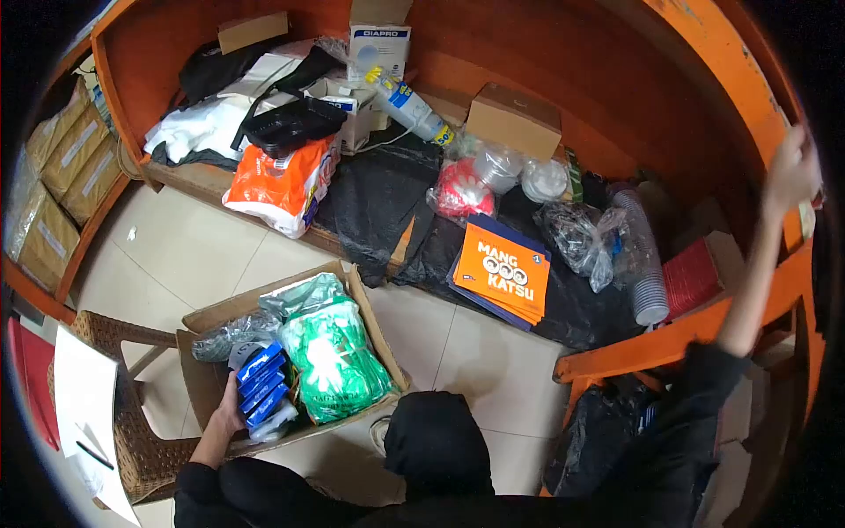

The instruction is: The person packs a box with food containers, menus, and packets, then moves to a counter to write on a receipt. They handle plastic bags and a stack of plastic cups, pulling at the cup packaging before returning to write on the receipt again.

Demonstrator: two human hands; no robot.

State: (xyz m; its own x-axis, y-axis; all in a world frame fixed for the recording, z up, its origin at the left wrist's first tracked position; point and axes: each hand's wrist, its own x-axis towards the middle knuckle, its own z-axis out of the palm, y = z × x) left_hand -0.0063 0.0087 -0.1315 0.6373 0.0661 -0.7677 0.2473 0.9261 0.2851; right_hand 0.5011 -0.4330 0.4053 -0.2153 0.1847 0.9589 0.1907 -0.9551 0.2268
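My left hand (227, 410) is at the left side of an open cardboard box (377, 327) on the floor, closed around the edge of several small blue packs (262, 384) stacked together. Beside the packs in the box lies a green and white plastic bag (339, 361). A clear plastic bundle (233, 339) fills the box's far left corner. My right hand (792, 176) is raised at the far right, closed on the upright edge of the orange wooden shelf frame (764, 97); its fingers are partly blurred.
On the low shelf lie an orange-white package (280, 185), black tray (295, 126), spray-like bottle (409, 106), brown carton (514, 121), orange printed sheets (503, 268) and stacked cups (641, 255). A wicker stool (145, 422) stands left of the box. My knee (438, 444) is nearby.
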